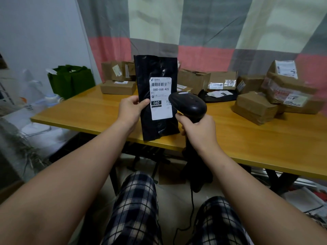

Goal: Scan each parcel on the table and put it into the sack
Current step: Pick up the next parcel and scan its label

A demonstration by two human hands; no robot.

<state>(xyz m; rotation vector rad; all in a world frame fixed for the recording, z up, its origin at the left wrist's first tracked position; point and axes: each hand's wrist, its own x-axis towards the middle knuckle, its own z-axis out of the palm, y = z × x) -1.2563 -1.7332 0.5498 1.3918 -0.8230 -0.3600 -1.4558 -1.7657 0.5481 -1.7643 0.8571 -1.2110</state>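
The left hand grips the black plastic parcel upright, 12 to 6 o'clock, and the right hand grips the black handheld scanner at 4 o'clock of the white label.

A single wide-angle view from the person's head looks forward and down. The left hand and right hand are close, mid-frame. Just beyond lies the wooden table, a curtain behind it, and the person's knees along the bottom edge.

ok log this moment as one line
step: scan | left hand: holds black plastic mailer bag | right hand: aims black handheld scanner at white label
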